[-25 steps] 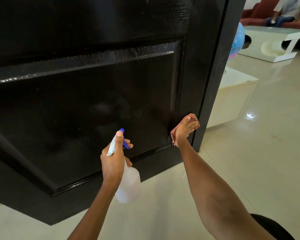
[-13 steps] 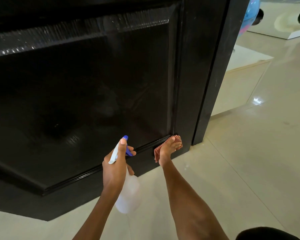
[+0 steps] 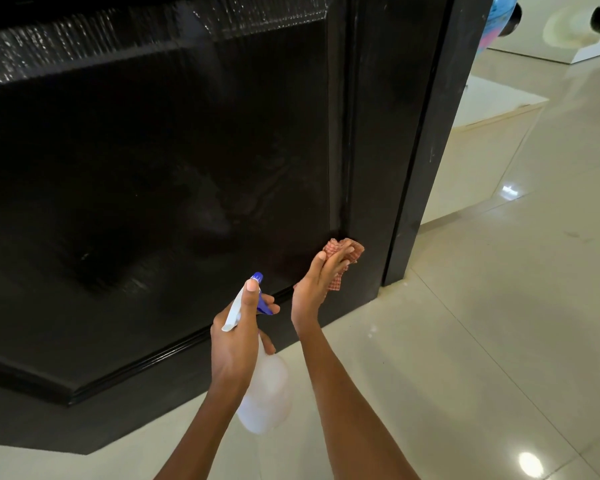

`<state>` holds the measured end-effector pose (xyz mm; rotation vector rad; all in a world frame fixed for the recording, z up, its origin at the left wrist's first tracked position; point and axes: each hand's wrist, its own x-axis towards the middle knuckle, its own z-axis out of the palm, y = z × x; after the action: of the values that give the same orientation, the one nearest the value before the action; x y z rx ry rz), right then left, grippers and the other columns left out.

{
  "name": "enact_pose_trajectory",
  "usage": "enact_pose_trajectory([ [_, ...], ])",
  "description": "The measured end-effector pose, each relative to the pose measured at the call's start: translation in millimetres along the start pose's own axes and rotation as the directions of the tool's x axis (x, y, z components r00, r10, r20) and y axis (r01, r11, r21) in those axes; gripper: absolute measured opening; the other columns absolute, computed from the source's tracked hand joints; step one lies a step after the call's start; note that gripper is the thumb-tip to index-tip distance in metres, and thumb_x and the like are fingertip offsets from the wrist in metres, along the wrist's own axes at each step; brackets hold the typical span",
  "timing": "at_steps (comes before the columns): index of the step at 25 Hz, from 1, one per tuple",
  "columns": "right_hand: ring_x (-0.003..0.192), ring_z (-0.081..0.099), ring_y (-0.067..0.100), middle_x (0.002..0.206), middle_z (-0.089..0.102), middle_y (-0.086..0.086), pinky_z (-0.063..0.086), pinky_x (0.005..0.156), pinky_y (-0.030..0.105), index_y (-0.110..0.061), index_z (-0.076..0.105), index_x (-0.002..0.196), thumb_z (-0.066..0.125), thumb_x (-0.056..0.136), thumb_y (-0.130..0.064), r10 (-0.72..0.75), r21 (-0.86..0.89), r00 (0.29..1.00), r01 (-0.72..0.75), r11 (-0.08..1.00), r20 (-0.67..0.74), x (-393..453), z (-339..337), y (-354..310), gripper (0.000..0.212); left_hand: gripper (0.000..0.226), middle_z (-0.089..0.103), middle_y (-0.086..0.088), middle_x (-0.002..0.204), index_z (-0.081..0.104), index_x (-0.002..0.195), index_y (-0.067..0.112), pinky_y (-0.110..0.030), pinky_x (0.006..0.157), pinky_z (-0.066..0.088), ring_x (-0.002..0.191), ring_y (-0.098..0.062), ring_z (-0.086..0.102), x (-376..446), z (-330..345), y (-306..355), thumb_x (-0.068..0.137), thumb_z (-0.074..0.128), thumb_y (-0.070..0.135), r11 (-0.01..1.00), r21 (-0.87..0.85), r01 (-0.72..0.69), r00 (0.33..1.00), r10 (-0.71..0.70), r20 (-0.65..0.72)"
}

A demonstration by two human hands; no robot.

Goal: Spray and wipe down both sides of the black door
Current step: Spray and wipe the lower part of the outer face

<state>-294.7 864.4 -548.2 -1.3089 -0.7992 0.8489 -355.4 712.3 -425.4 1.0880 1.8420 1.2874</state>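
The black door (image 3: pixel 160 161) fills the left and middle of the view, its lower panel glossy with faint smears. My left hand (image 3: pixel 238 337) grips a white spray bottle (image 3: pixel 265 398) by the neck, thumb along the blue-tipped nozzle, which points at the door. My right hand (image 3: pixel 314 284) holds a crumpled red-checked cloth (image 3: pixel 343 259) against the door's lower right corner, beside the panel moulding. The door's outer edge (image 3: pixel 420 174) runs down to the floor just right of the cloth.
Pale glossy floor tiles (image 3: pixel 482 341) spread to the right and below. A low cream cabinet (image 3: pixel 492 133) stands behind the door's edge. A white table (image 3: pixel 568 29) and a blue balloon (image 3: pixel 501 10) sit at the top right.
My right hand slid the cloth down the door's right stile to the bottom corner and now bunches it up. The view came closer and lower. The bottle hand stayed put.
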Motion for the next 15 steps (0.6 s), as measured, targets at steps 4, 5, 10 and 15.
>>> enact_pose_trajectory([
  [4,0.159,0.012,0.014,0.173,0.006,-0.012,0.029,0.126,0.043,-0.053,0.000,0.159,0.026,0.105,-0.065,-0.031,0.007,0.999,0.031,1.000,0.014,-8,-1,9,0.062,0.057,0.075,0.004,0.089,0.071,0.088,0.021,-0.035,0.062,0.057,0.045,-0.023,0.061,0,6,-1,0.096,0.033,0.064,1.000,0.003,0.000,1.000,0.000,0.006],
  [5,0.159,0.012,0.016,0.173,0.007,-0.010,0.029,0.126,0.037,-0.051,0.001,0.160,0.028,0.108,-0.058,-0.015,-0.010,1.000,0.015,1.000,-0.012,-8,-2,17,0.059,0.056,0.075,0.005,0.088,0.070,0.088,0.021,-0.036,0.062,0.057,0.045,-0.024,0.061,0,7,-1,0.097,0.033,0.063,1.000,0.004,-0.003,1.000,0.003,0.013],
  [10,0.158,0.016,0.023,0.173,0.010,-0.004,0.022,0.128,0.048,-0.051,0.010,0.159,0.029,0.104,-0.070,0.278,0.055,0.950,-0.288,0.956,0.143,-17,-11,44,0.062,0.055,0.074,0.007,0.088,0.070,0.086,0.022,-0.034,0.061,0.056,0.045,-0.021,0.060,-10,4,-1,0.097,0.034,0.063,1.000,0.005,0.003,1.000,-0.003,0.011],
  [15,0.159,0.005,0.014,0.173,0.010,-0.007,0.014,0.126,0.025,-0.034,0.016,0.164,0.031,0.110,-0.049,-0.037,-0.018,0.999,0.037,0.999,0.014,-13,-14,-3,0.058,0.057,0.075,0.006,0.088,0.071,0.090,0.021,-0.026,0.054,0.055,0.045,-0.022,0.061,-13,-1,0,0.095,0.034,0.064,1.000,-0.007,0.006,1.000,-0.006,-0.002],
])
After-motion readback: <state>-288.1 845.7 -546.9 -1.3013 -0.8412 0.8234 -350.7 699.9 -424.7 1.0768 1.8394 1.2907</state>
